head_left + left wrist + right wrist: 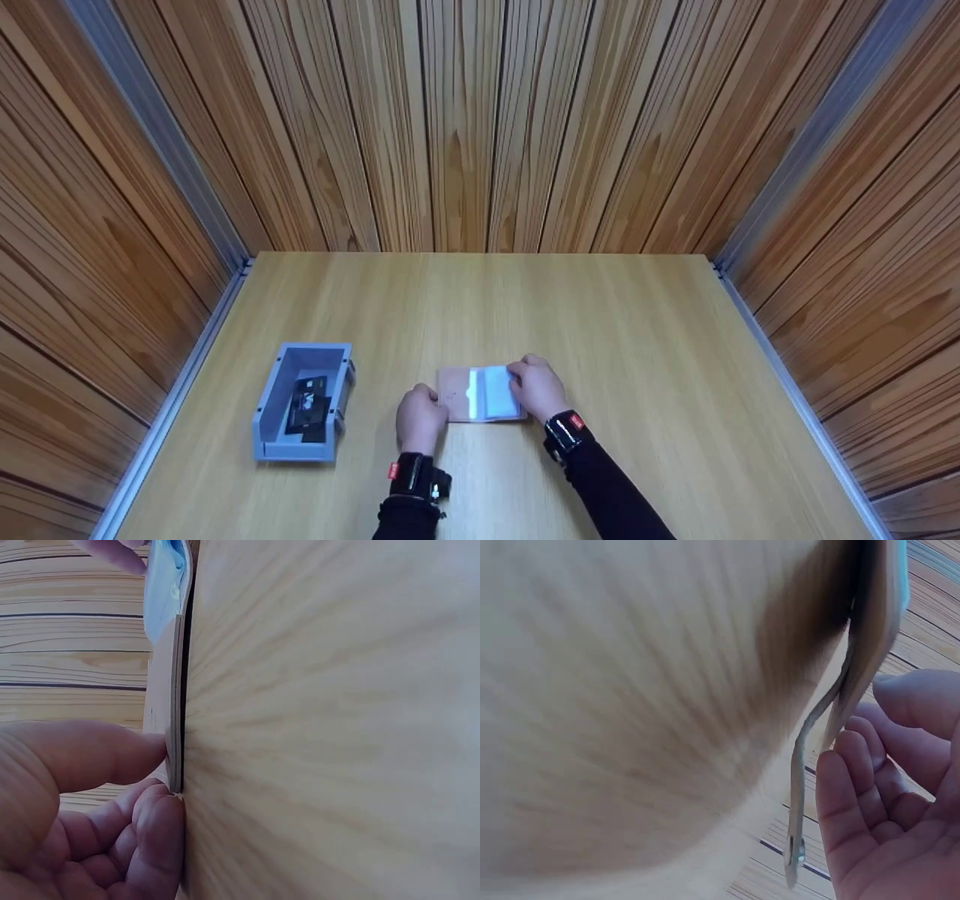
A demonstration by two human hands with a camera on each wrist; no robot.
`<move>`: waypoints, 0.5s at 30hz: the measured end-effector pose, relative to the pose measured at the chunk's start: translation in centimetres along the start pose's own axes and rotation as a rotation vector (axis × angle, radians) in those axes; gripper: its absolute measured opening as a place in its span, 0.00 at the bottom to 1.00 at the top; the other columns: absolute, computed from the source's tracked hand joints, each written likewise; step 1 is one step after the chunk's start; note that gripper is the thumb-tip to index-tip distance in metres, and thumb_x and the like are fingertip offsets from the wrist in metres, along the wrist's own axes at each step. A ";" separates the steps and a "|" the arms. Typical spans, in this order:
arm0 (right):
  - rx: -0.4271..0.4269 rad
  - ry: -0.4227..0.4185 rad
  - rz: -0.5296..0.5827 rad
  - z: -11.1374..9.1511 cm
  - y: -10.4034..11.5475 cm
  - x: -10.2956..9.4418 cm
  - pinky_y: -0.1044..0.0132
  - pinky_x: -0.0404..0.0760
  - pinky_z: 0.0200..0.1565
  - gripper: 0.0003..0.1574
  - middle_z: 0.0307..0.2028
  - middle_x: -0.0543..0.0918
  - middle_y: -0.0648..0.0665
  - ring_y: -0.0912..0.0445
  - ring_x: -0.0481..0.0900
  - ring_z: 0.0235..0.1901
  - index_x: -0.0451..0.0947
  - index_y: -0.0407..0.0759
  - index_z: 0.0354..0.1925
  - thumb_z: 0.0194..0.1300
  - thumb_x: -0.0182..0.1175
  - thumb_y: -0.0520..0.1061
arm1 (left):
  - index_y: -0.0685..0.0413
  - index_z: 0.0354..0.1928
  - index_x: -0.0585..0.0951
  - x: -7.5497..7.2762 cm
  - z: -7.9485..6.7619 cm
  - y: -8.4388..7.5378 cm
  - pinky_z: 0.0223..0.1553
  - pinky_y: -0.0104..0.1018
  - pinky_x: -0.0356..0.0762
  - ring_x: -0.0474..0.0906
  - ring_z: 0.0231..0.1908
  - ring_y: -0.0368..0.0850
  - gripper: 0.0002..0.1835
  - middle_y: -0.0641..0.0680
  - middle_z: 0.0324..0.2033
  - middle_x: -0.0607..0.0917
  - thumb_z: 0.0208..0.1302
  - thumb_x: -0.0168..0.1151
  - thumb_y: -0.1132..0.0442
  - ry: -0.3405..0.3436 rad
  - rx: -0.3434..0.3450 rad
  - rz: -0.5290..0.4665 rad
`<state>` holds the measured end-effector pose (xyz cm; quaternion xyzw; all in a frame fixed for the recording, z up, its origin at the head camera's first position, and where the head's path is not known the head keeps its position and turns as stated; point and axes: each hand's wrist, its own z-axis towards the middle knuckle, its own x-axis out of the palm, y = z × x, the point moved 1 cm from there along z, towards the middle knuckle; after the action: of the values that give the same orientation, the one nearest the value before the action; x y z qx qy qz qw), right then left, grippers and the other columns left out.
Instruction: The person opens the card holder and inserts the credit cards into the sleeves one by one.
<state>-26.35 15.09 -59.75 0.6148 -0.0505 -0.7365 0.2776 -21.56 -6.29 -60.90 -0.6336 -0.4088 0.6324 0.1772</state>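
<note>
A pinkish-tan card holder (454, 391) lies spread open on the table, with bluish clear sleeves (501, 393) over its right half. My left hand (421, 420) pinches its left edge; in the left wrist view the thumb (127, 757) rests on the cover and the fingers are curled by the edge. At the right side, my right hand (541, 388) grips the edge by the sleeves between thumb and fingers. A strap with a metal snap (798, 795) hangs off that side in the right wrist view. The right fingertips are partly hidden in the head view.
A blue-grey plastic bin (294, 452) stands on the table to the left, holding several black cards (307, 405). Wood-panelled walls (465, 127) with metal corner posts enclose the wooden table (600, 315) at the back and sides.
</note>
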 end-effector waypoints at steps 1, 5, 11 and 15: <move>-0.006 -0.003 -0.011 0.0 -0.1 0.1 0.54 0.78 0.40 0.14 0.33 0.76 0.44 0.48 0.77 0.35 0.85 0.34 0.44 0.58 0.68 0.37 | 0.61 0.37 0.79 0.0 0.0 0.0 0.39 0.47 0.76 0.78 0.35 0.52 0.09 0.54 0.32 0.82 0.52 0.65 0.72 0.002 -0.007 -0.002; -0.013 0.008 -0.027 -0.1 -0.2 0.3 0.54 0.77 0.40 0.14 0.34 0.76 0.44 0.48 0.76 0.36 0.85 0.34 0.44 0.59 0.68 0.37 | 0.60 0.36 0.79 0.1 0.1 0.0 0.39 0.47 0.76 0.78 0.34 0.52 0.09 0.54 0.31 0.82 0.51 0.65 0.72 -0.002 -0.010 -0.007; -0.004 0.036 -0.031 -0.2 -0.1 0.4 0.54 0.78 0.40 0.15 0.34 0.76 0.43 0.47 0.77 0.36 0.84 0.35 0.45 0.58 0.68 0.37 | 0.61 0.35 0.79 0.1 0.0 0.1 0.38 0.47 0.76 0.78 0.33 0.52 0.09 0.54 0.30 0.81 0.49 0.65 0.73 -0.015 0.022 -0.004; 0.013 0.046 -0.027 -0.2 -0.2 0.6 0.54 0.77 0.40 0.16 0.34 0.76 0.44 0.48 0.76 0.36 0.84 0.35 0.46 0.58 0.68 0.37 | 0.60 0.34 0.79 0.0 0.0 0.1 0.38 0.47 0.75 0.77 0.32 0.51 0.09 0.54 0.29 0.80 0.50 0.66 0.73 -0.005 0.005 -0.010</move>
<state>-26.32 15.01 -60.38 0.6341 -0.0406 -0.7255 0.2645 -21.56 -6.34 -60.94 -0.6296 -0.4110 0.6341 0.1807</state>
